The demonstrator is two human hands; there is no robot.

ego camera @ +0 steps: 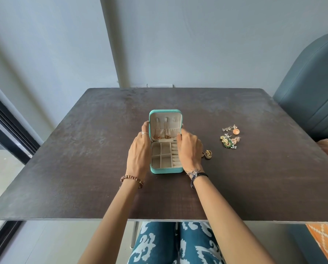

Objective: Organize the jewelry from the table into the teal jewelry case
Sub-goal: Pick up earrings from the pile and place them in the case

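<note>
We reach both arms forward: our left hand (139,149) and right hand (189,147) curl their fingers around the upright lid of the open teal jewelry case (166,141), mid-desk (64,159). Loose earrings (229,138) and rings (207,154) lie to its right, well inside the desk's edges.

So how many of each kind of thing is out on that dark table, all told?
Open teal jewelry case: 1
Copper pendant necklaces hung in its lid: 2
Gold rings right of the case: 2
Heap of colourful earrings, too jumbled to count singly: 1
Total: 6
</note>
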